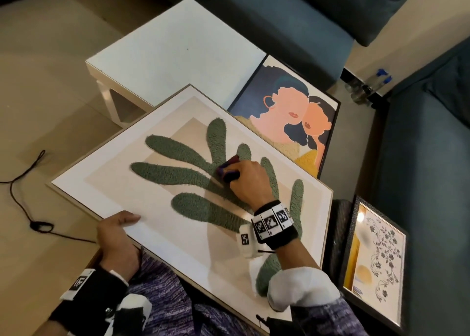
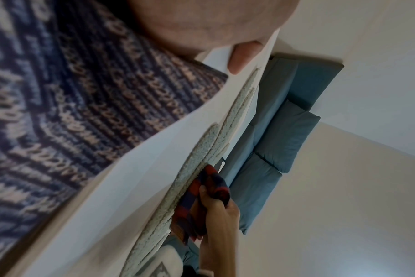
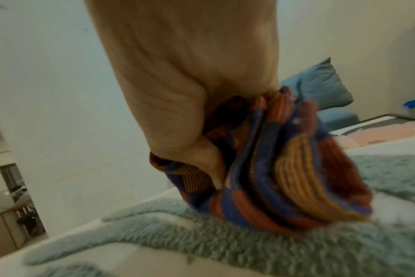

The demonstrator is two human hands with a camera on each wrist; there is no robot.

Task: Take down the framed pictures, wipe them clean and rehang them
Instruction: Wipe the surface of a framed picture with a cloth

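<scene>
A large light-framed picture (image 1: 106, 173) with a fuzzy green leaf motif (image 1: 178, 150) lies tilted across my lap, its far end resting on the white table. My left hand (image 1: 119, 231) grips its near-left edge, thumb on the white border (image 2: 244, 54). My right hand (image 1: 248, 178) holds a bunched red, blue and orange striped cloth (image 1: 227, 169) pressed on the green leaf at the picture's middle; the cloth (image 3: 284, 168) sits crumpled in my fist against the fuzzy surface (image 3: 249, 243). In the left wrist view the cloth (image 2: 209, 189) shows against the leaf.
A white table (image 1: 178, 48) stands ahead. A dark-framed picture of two faces (image 1: 287, 114) leans beside it. A floral framed picture (image 1: 376, 259) lies at right by the blue sofa (image 1: 427, 157). Bottles (image 1: 366, 84) stand on the floor; a black cable (image 1: 25, 196) runs at left.
</scene>
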